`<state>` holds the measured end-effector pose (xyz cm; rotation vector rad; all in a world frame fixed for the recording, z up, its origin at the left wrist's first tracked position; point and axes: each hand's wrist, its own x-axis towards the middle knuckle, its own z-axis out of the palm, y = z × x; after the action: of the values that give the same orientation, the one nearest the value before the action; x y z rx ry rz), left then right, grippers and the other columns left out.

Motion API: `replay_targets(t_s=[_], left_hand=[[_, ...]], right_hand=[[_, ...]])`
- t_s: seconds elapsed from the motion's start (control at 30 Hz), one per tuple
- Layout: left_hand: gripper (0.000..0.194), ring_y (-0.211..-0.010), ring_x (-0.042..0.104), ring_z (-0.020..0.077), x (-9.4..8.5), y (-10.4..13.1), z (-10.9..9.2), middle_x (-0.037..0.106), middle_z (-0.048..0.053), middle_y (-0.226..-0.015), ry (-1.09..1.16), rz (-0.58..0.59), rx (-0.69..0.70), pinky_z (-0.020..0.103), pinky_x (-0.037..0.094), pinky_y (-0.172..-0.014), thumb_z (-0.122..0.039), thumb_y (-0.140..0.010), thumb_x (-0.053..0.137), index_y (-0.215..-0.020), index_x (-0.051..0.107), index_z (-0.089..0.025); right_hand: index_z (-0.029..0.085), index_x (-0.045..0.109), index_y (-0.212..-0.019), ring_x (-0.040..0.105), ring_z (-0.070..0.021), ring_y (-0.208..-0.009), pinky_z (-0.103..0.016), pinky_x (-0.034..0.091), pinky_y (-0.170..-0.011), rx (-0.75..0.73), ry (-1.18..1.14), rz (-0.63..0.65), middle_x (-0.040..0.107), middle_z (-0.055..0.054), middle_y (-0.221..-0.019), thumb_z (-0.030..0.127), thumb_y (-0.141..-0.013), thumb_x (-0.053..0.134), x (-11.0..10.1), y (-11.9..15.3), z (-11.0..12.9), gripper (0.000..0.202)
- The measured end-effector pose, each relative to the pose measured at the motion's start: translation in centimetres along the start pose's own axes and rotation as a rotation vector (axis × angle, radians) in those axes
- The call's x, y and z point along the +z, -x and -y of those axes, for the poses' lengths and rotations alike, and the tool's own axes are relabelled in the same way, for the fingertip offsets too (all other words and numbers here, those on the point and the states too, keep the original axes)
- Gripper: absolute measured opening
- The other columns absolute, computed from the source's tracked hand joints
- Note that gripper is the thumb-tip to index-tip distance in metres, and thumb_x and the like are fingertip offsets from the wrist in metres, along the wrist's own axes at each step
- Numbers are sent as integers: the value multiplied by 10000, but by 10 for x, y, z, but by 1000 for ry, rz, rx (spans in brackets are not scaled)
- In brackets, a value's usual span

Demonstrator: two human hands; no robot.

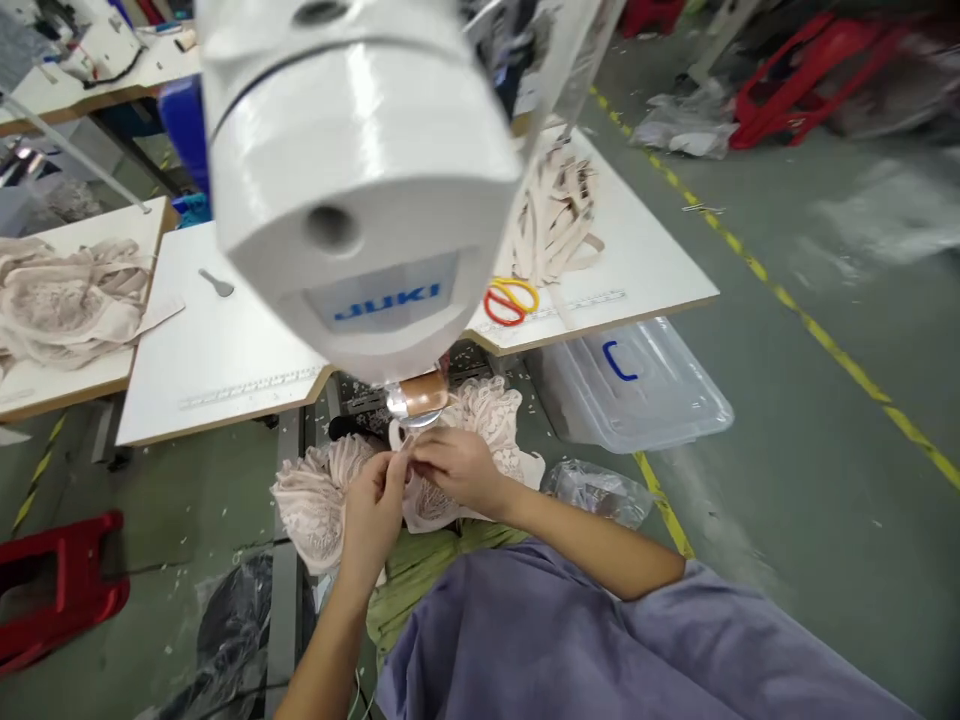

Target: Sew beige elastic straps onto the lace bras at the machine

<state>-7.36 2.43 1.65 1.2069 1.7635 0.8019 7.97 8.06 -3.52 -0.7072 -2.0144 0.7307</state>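
A beige lace bra (319, 505) with ruffled cups hangs below the sewing machine (367, 200), one cup on each side of my hands. My left hand (376, 492) is closed in a pinch on a narrow part of it, thumb on top. From the right, my right hand (459, 466) meets it, fingers also pinched on the bra, fingertips nearly touching the left ones. The exact bit between the fingertips is too small to make out. Just beyond them sits the machine's copper-coloured lower part (424, 392).
Beige straps (551, 215) and red-and-yellow scissors (511, 300) lie on the right tabletop. More beige bras (64, 300) are piled at left, near a small grey tool (217, 285). A lidded clear bin (637, 385) stands below right. Red stools (64, 585) are on the floor.
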Motion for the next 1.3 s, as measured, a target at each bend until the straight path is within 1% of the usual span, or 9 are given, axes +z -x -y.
replay_targets(t_s=[0.13,0.23,0.3,0.47,0.6,0.77,0.93,1.1,1.3], left_hand=[[397,-612,519,165,2,-9,5,583,-5,-636,-160,-69,55,259,370,-583,-518,-950,463,-740,586,-205],[407,-534,486,168,1,-10,10,517,-16,-544,-286,-81,135,269,321,-533,-497,-953,446,-662,521,-223],[406,-516,492,173,1,-8,11,509,-14,-519,-338,-53,176,274,306,-524,-481,-944,463,-630,501,-226],[379,-667,598,205,1,-5,-2,649,33,-688,-171,22,114,284,413,-620,-496,-953,453,-784,640,-212],[354,-768,613,208,-6,-4,-14,683,47,-822,23,76,24,276,441,-666,-497,-941,499,-944,698,-204],[346,-712,558,159,-16,-1,-19,617,10,-741,317,87,-136,235,418,-625,-484,-926,549,-1033,712,-198],[310,-649,527,124,-15,0,-19,599,-13,-706,542,125,-239,215,423,-608,-475,-875,635,-993,717,-200],[321,-672,527,134,-12,1,-20,656,9,-811,421,125,-173,227,419,-630,-461,-908,579,-1072,715,-220],[254,-797,548,170,-13,2,-24,630,3,-832,165,129,-67,240,411,-691,-333,-944,468,-998,696,-234]], right_hand=[[264,728,-1015,686,-178,-927,-289,535,-778,-85,93,145,743,-37,-1000,267,-944,559,-33,-10,-39,184],[232,670,-1164,636,-207,-1040,-342,491,-907,260,416,43,707,-78,-1115,267,-998,431,-90,-48,-84,293],[155,601,-1242,590,-243,-1090,-370,461,-928,493,755,127,660,-151,-1193,255,-1012,371,-127,-80,-109,340],[55,588,-1132,612,-301,-1022,-351,443,-848,555,851,294,657,-235,-1104,224,-930,519,-163,-133,-137,272],[25,547,-1155,640,-326,-964,-345,448,-761,559,847,343,668,-251,-1062,245,-896,559,-169,-116,-126,340],[168,555,-1209,672,-266,-836,-334,478,-661,548,635,151,696,-130,-1046,367,-869,583,-175,-39,-68,395],[241,606,-1169,689,-278,-956,-385,558,-750,317,317,400,697,-108,-1123,309,-804,652,-136,27,14,373],[237,596,-1205,670,-279,-1058,-422,566,-836,259,238,326,688,-113,-1179,315,-840,655,-90,27,28,379],[257,618,-1205,673,-265,-1048,-404,555,-839,311,102,373,695,-88,-1191,282,-837,667,-74,15,16,372]])
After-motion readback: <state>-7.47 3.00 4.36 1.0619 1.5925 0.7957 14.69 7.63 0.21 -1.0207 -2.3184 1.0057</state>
